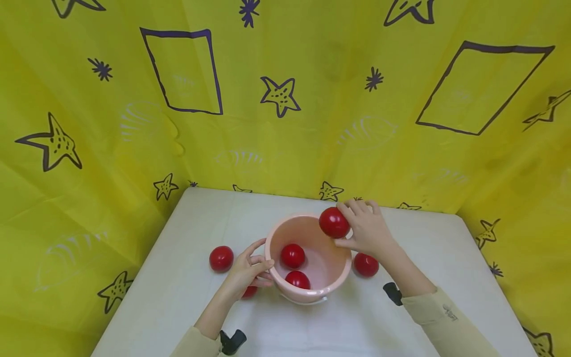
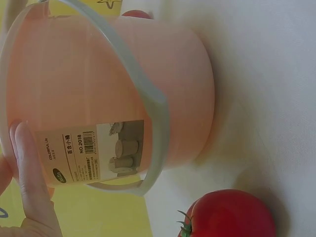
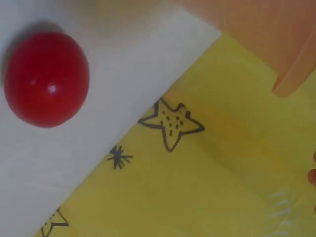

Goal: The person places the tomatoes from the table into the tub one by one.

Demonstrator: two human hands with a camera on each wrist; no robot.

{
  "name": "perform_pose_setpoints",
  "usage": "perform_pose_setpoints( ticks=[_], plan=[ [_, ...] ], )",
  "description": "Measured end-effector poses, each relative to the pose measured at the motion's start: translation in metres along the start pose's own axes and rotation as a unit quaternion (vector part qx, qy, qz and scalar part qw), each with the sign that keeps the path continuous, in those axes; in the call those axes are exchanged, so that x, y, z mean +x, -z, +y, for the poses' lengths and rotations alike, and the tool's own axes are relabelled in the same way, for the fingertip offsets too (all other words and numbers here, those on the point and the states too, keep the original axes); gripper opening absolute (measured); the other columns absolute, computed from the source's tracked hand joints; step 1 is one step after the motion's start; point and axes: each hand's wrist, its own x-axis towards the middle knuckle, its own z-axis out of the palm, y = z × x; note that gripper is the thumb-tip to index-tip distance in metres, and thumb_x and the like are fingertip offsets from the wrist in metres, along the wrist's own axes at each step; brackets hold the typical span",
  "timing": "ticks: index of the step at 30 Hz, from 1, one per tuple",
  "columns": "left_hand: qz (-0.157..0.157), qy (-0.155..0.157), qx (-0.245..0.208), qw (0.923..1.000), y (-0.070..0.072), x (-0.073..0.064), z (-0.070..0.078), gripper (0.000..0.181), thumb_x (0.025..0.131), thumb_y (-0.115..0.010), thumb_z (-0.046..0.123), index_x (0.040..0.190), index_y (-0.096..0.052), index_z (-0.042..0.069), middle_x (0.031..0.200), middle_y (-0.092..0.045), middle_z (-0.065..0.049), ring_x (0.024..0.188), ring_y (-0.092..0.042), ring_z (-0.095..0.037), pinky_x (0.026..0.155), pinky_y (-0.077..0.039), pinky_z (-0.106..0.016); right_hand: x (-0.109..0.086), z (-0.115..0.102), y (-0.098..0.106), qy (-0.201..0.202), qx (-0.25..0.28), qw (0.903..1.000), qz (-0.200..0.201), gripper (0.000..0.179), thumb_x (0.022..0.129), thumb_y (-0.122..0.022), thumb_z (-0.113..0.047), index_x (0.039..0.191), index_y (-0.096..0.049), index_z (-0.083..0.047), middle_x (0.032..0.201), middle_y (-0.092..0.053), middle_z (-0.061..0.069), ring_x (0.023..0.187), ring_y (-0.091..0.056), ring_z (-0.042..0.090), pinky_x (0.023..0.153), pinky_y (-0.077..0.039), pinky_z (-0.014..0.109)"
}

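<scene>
A pink bucket [image 1: 308, 293] stands on the table, and two tomatoes, one [image 1: 292, 256] behind the other [image 1: 298, 280], lie inside it. My left hand [image 1: 247, 270] grips its left rim, the thumb over the edge and the fingers along the outer wall. Above the right part of the rim, my right hand [image 1: 367, 228] holds another tomato [image 1: 333, 222] between thumb and fingers. In the left wrist view the bucket's wall [image 2: 98, 74] carries a paper label [image 2: 118, 148], and its pale handle [image 2: 158, 118] hangs down. Only fingertips [image 3: 312, 176] show at the right wrist view's edge.
One tomato [image 1: 221, 259] lies left of the bucket, another [image 1: 250, 291] is partly hidden under my left hand, and a third [image 1: 366, 265] sits to the right. The white table [image 1: 178, 297] ends at a yellow patterned curtain [image 1: 312, 139] behind and at both sides.
</scene>
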Motion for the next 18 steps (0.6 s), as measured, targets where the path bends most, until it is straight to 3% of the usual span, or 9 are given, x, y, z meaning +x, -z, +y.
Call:
perform_pose_setpoints(
  ticks=[8,14,18],
  plan=[
    [-0.006,0.001,-0.003,1.0,0.001,0.0,0.001,0.068,0.085,-0.066,0.02,0.143,-0.029,0.018,0.09,-0.064,-0.014,0.07,-0.067,-0.023,0.063,-0.056,-0.034,0.015,-0.036,-0.022,0.096,0.01,0.9936,-0.059,0.076,0.063,-0.073,-0.053,0.123,-0.051,-0.012,0.114,-0.053,0.008,0.107,-0.046,0.025,0.096,-0.035,0.053],
    [-0.006,0.001,-0.004,1.0,0.001,-0.001,0.002,0.071,0.083,-0.067,0.023,0.142,-0.03,0.018,0.095,-0.063,-0.02,0.069,-0.067,-0.022,0.063,-0.056,-0.033,0.018,-0.05,-0.046,0.121,0.008,0.986,-0.115,0.078,0.061,-0.077,-0.05,0.124,-0.051,-0.014,0.117,-0.053,0.007,0.113,-0.044,0.025,0.098,-0.034,0.052],
    [-0.007,0.0,-0.005,1.0,0.0,-0.001,0.002,0.07,0.083,-0.068,0.022,0.142,-0.03,0.018,0.09,-0.064,-0.015,0.069,-0.067,-0.022,0.063,-0.056,-0.033,0.017,-0.055,-0.058,0.135,-0.023,0.978,-0.158,0.077,0.061,-0.077,-0.051,0.123,-0.05,-0.016,0.118,-0.053,0.005,0.115,-0.044,0.023,0.101,-0.033,0.05]
  ],
)
